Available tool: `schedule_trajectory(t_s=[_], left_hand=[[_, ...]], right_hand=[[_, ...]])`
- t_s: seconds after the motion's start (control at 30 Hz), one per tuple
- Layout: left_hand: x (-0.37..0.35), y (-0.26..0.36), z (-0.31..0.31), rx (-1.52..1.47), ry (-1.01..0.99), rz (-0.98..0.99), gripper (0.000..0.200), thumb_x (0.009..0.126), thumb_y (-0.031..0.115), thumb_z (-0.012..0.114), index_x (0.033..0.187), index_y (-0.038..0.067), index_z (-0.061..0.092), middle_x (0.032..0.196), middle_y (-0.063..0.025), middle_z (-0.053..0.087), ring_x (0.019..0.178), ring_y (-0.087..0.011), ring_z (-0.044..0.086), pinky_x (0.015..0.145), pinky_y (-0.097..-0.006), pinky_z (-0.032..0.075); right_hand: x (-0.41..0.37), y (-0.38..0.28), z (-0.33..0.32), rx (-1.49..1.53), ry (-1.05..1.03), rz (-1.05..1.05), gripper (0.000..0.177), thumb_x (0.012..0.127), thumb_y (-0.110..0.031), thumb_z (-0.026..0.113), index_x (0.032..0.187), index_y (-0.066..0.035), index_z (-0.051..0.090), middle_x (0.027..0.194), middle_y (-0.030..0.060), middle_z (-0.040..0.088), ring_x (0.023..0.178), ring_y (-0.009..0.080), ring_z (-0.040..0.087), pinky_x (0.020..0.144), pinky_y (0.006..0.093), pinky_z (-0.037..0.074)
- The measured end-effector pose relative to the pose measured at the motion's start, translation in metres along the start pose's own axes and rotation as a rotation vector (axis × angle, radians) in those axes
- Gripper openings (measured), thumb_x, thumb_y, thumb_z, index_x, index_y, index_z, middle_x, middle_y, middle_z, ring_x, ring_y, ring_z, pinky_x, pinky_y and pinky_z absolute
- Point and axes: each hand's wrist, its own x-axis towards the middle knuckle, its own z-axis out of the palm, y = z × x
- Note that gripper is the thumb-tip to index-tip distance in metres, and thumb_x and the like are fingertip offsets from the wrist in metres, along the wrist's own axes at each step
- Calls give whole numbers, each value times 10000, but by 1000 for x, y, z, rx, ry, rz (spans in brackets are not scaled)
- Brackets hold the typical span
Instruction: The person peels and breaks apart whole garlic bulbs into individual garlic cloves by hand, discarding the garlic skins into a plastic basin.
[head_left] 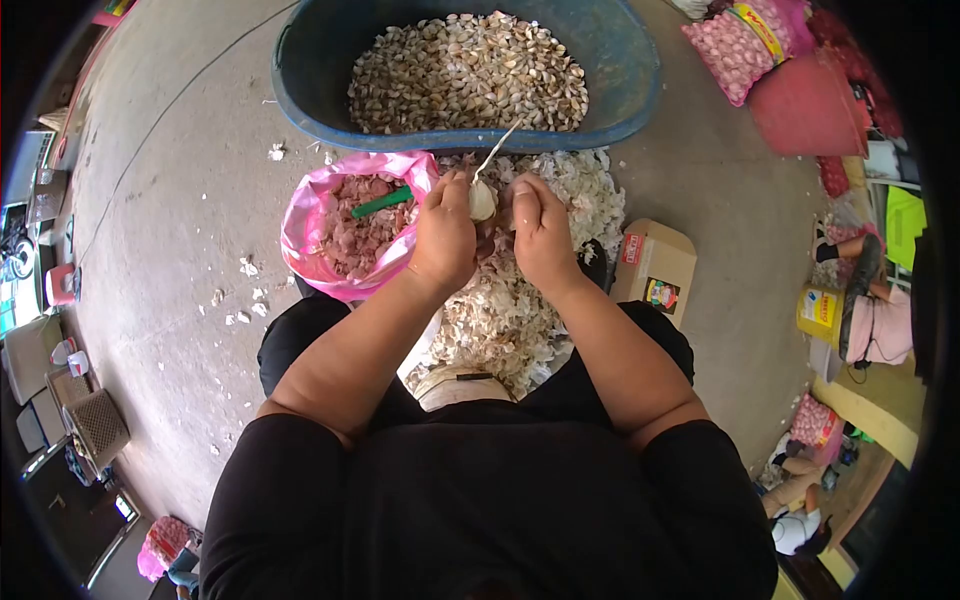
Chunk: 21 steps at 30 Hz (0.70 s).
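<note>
A white garlic bulb (pixel 483 201) with a long thin stem pointing up and right sits against the fingers of my left hand (pixel 447 232), which is closed on it. To the right of the bulb, my right hand (pixel 541 226) has its fingers curled together; whatever they pinch is too small to make out. Beyond my hands stands a big blue tub (pixel 400 141) holding many loose garlic cloves (pixel 470 75). Papery garlic skins (pixel 500 320) lie heaped below and around my hands.
At my left is a pink plastic bag (pixel 297 232) of reddish scraps with a green-handled tool (pixel 381 202). A cardboard box (pixel 663 262) lies at right. Farther right are a red tub (pixel 812 105), a yellow container (pixel 820 310) and other people's legs.
</note>
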Motion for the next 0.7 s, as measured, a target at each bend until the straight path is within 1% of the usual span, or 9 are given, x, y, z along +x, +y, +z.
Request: schedule_trajectory(t_s=[0.1, 0.13, 0.23, 0.27, 0.37, 0.4, 0.53, 0.67, 0.7], left_hand=[[4, 15, -6, 72, -76, -159, 312, 890, 286, 324, 854, 52, 527, 574, -67, 502, 435, -152, 446, 398, -274, 365], [7, 18, -10, 34, -144, -184, 296, 878, 292, 354, 885, 53, 529, 657, -71, 548, 491, -159, 490, 442, -275, 396], [6, 36, -17, -2, -183, -343, 286, 866, 296, 379, 917, 54, 523, 729, -69, 561, 572, -164, 523, 499, -275, 421], [5, 38, -25, 12, -231, -352, 217, 845, 224, 443, 953, 49, 513, 789, -75, 567, 626, -158, 530, 531, -273, 431], [9, 33, -32, 302, -296, -260, 181, 815, 150, 508, 961, 44, 509, 809, -63, 568, 648, -145, 530, 547, -262, 434], [9, 31, -31, 398, -328, -208, 250, 791, 128, 567, 1011, 29, 501, 814, -48, 564, 624, -114, 515, 549, -242, 431], [3, 25, -24, 516, -383, -46, 391, 811, 210, 583, 1119, -5, 474, 772, -30, 548, 584, -67, 474, 525, -206, 406], [6, 14, -24, 781, -258, 249, 296, 812, 192, 587, 1004, -30, 547, 692, -24, 556, 554, -66, 484, 495, -201, 404], [6, 12, -24, 826, -231, 304, 276, 813, 188, 587, 973, -35, 560, 676, -26, 561, 547, -66, 489, 491, -201, 406]], right_hand=[[12, -13, -18, 615, -172, 681, 206, 899, -210, 406, 902, -43, 527, 698, 34, 509, 595, 116, 443, 555, 262, 383], [16, -3, -28, 750, -305, 680, 208, 893, -213, 433, 1002, -55, 514, 756, 16, 521, 642, 109, 460, 594, 253, 395], [19, 4, -33, 774, -432, 541, 199, 883, -143, 443, 1047, -40, 491, 838, 24, 529, 718, 116, 487, 640, 241, 403], [19, 0, -35, 722, -420, 536, 189, 868, -77, 448, 1050, -46, 489, 921, 32, 532, 810, 116, 504, 695, 255, 413], [21, -3, -36, 512, -362, 429, 222, 860, -42, 443, 1079, -47, 479, 971, 34, 536, 858, 115, 513, 719, 267, 427], [21, -2, -36, 489, -380, 406, 220, 857, -40, 447, 1074, -47, 485, 971, 30, 539, 859, 115, 517, 720, 266, 430], [20, -9, -33, 415, -357, 347, 181, 820, -19, 495, 999, -21, 524, 890, 32, 558, 779, 103, 533, 664, 242, 446], [14, 0, -25, 82, -246, 85, 130, 788, -11, 542, 918, -9, 548, 809, 34, 569, 686, 91, 536, 602, 219, 444], [13, 1, -24, 8, -250, 108, 131, 785, -10, 545, 916, -12, 549, 800, 32, 568, 679, 88, 533, 597, 216, 441]])
